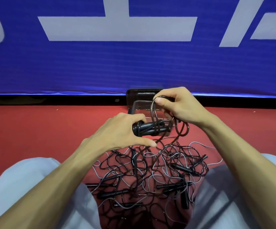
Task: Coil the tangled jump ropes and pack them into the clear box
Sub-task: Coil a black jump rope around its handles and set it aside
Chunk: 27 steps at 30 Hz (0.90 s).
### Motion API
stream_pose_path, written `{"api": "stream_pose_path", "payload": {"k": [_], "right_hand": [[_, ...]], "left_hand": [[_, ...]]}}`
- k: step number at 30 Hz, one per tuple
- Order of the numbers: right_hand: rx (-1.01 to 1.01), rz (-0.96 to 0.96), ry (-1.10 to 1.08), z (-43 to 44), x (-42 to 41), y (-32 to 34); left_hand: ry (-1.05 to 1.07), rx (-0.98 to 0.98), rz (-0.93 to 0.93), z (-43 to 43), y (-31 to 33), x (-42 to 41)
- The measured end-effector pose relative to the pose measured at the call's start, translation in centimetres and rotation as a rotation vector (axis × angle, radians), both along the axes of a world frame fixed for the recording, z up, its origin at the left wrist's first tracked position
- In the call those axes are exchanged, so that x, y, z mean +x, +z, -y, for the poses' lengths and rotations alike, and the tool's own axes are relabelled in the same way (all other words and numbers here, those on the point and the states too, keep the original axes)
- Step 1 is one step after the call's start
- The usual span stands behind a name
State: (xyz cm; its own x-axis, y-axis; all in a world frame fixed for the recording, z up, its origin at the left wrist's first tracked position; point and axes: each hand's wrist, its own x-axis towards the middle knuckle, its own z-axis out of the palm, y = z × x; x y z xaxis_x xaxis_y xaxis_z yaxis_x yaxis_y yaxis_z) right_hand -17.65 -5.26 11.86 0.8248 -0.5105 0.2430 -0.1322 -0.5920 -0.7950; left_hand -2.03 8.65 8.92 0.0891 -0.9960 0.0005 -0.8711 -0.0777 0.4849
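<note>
My left hand (122,131) grips a pair of black jump-rope handles (152,128) held side by side, with dark cord wound around them. My right hand (177,104) pinches a loop of that same dark cord (153,111) above and to the right of the handles. The cord trails down from both hands into a tangled pile of jump ropes (152,176) on the red floor between my knees, with several black handles and grey and dark cords mixed together. The clear box (138,106) stands open just behind my hands, largely hidden by them.
A blue banner with white lettering (117,60) hangs as a wall right behind the box. The box's lid (139,94) stands upright against it. Red floor (43,129) spreads left and right. My knees in light trousers (26,187) flank the pile.
</note>
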Motion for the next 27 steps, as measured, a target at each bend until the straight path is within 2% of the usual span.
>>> {"api": "stream_pose_path", "payload": {"k": [3, 10, 15, 19, 23, 25, 27], "right_hand": [[-0.008, -0.027, 0.028, -0.2, 0.1, -0.1], [0.108, -0.097, 0.067, 0.1, 0.2, -0.3], [0.099, -0.15, 0.066, 0.2, 0.4, -0.7], [-0.001, -0.196, -0.042, 1.6, 0.1, -2.2], [-0.118, -0.306, -0.051, 2.5, 0.0, -2.9], [-0.181, -0.353, -0.072, 2.8, 0.2, -3.2], [-0.268, -0.447, -0.053, 2.6, 0.4, -3.5]], "left_hand": [[0.012, 0.002, 0.036, -0.1, 0.1, -0.4], [-0.05, -0.01, 0.223, -0.4, -0.3, -1.2], [-0.129, -0.091, 0.219, -0.6, -1.3, -3.3], [-0.057, -0.121, 0.032, -0.6, -0.8, -2.9], [0.045, -0.135, -0.17, -0.3, -0.7, -1.6], [0.118, -0.157, -0.365, 0.0, -0.4, -0.7], [0.222, -0.192, -0.709, 0.5, -0.3, 0.2]]}}
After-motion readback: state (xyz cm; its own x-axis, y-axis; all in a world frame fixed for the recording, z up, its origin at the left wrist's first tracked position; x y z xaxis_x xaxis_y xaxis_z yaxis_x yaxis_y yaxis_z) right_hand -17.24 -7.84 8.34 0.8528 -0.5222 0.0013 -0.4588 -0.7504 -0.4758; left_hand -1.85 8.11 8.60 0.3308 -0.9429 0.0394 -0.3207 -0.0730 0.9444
